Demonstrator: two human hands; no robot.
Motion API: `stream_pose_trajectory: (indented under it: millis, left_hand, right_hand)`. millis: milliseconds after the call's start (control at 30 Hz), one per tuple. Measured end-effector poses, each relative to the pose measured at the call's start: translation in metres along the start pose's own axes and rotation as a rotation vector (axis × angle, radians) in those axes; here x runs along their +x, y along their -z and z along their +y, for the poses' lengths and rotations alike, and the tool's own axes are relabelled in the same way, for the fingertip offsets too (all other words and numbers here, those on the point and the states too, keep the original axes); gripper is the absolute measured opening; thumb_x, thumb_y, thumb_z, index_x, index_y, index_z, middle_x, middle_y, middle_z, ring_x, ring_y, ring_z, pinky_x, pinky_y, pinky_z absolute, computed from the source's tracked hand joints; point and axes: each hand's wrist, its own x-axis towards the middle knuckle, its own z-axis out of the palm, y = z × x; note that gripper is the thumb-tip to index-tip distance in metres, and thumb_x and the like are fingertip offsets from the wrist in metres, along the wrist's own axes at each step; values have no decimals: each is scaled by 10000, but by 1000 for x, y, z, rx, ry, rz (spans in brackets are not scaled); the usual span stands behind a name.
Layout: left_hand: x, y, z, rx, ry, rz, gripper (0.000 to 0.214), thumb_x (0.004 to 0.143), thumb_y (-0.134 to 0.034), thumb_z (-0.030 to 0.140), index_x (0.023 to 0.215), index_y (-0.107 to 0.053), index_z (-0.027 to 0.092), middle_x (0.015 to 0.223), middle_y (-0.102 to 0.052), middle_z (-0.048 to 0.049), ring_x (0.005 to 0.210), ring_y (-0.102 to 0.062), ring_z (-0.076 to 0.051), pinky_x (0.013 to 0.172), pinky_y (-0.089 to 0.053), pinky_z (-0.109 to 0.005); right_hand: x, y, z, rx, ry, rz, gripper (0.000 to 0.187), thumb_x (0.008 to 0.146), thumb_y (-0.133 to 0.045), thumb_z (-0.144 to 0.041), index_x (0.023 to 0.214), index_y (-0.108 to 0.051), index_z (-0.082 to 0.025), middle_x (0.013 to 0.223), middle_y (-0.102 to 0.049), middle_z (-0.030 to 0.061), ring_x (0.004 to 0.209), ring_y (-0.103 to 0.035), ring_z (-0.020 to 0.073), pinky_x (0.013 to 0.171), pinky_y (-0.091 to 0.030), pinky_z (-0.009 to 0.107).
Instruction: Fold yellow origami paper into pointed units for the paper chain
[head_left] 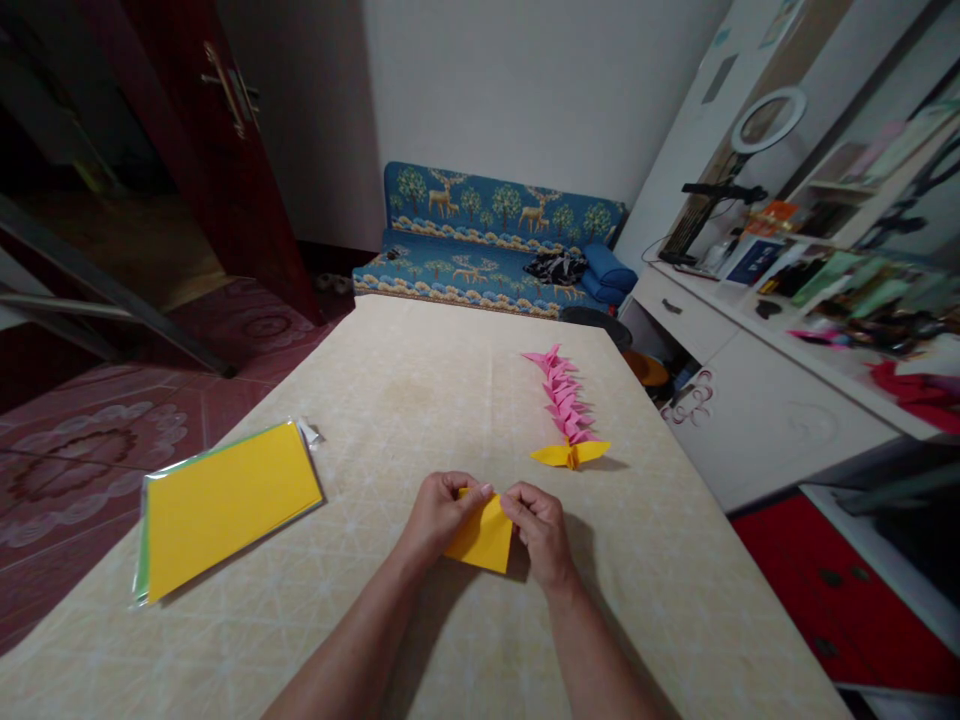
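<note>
A small yellow square of paper (484, 540) is held between my two hands, just above the table. My left hand (442, 512) pinches its upper left edge, thumb on top. At the upper right corner, my right hand (538, 522) grips the paper between thumb and fingers. Whether the square is folded in layers I cannot tell. Beyond my right hand lies a yellow origami crane (571, 455) with spread wings. Behind it stretches a row of several pink origami cranes (564, 392).
A plastic-wrapped pack of yellow paper (232, 500), with green showing at its edge, lies on the left of the cloth-covered table (390, 400). Past the far edge stands a blue patterned sofa (480, 262). A cluttered white dresser (750, 360) stands on the right.
</note>
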Motion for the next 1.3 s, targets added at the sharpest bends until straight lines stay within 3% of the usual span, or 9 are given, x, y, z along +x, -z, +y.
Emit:
stream_pose_trajectory:
  millis: [133, 267, 333, 433, 567, 700, 900, 1100, 1300]
  left_hand:
    - [5, 9, 1, 50, -73, 177, 390, 691, -659, 459, 516, -554, 128, 459, -459, 26, 428, -381, -68, 421, -263, -186]
    - [7, 21, 5, -29, -76, 447, 384, 732, -616, 476, 568, -547, 136, 425, -371, 63, 406, -294, -52, 411, -220, -178]
    - [5, 21, 9, -82, -78, 426, 393, 756, -583, 494, 598, -558, 135, 433, -393, 56, 411, -316, -57, 413, -232, -178]
    - [0, 10, 14, -113, -115, 230, 407, 796, -529, 507, 661, -592, 129, 486, -482, 19, 445, -405, -76, 434, -287, -186]
    - [-2, -4, 16, -117, -133, 81, 334, 715, -672, 415, 825, -641, 101, 666, -631, -63, 541, -529, -121, 470, -364, -208]
    - [2, -4, 11, -245, -95, 135, 366, 670, -726, 355, 914, -622, 103, 822, -676, -105, 658, -608, -171, 555, -448, -250]
    - [6, 1, 6, -238, -69, 242, 310, 666, -720, 351, 820, -643, 94, 616, -636, -34, 500, -532, -105, 466, -394, -206]
    - [6, -1, 5, -262, -100, 246, 294, 705, -680, 363, 858, -627, 118, 658, -651, -24, 518, -551, -107, 457, -394, -197]
    - [8, 5, 1, -244, -99, 352, 272, 655, -718, 318, 818, -620, 123, 613, -637, -15, 525, -566, -115, 507, -427, -214]
  right_hand:
    - [0, 4, 3, 76, 5, 53, 286, 762, -606, -327, 573, -468, -164, 541, -362, -54, 508, -336, 75, 463, -246, 193]
    - [3, 10, 5, 274, -44, 314, 287, 731, -649, -359, 608, -467, -174, 497, -336, -83, 413, -269, 44, 381, -167, 169]
    - [5, 11, 5, 314, -25, 378, 288, 731, -658, -373, 626, -479, -174, 472, -359, -89, 382, -276, 35, 367, -176, 158]
    - [6, 7, 6, 237, 12, 341, 258, 747, -657, -371, 670, -525, -163, 499, -481, -58, 400, -395, 45, 388, -274, 150]
    - [4, 0, 5, 128, 16, 259, 243, 775, -635, -372, 706, -557, -152, 514, -556, -30, 415, -469, 58, 420, -345, 156]
    - [3, -2, 3, 93, -16, 207, 251, 770, -636, -379, 704, -556, -151, 526, -572, -26, 398, -475, 55, 393, -325, 147]
    - [4, -2, 0, 16, -33, 200, 305, 789, -602, -406, 640, -523, -152, 497, -536, -34, 377, -435, 43, 367, -268, 140]
    - [5, 0, 2, -60, -25, 227, 336, 804, -564, -429, 615, -504, -158, 484, -499, -39, 377, -401, 45, 367, -261, 151]
    - [3, 1, 1, -118, -36, 183, 379, 814, -517, -434, 551, -472, -165, 448, -473, -34, 357, -364, 55, 355, -230, 175]
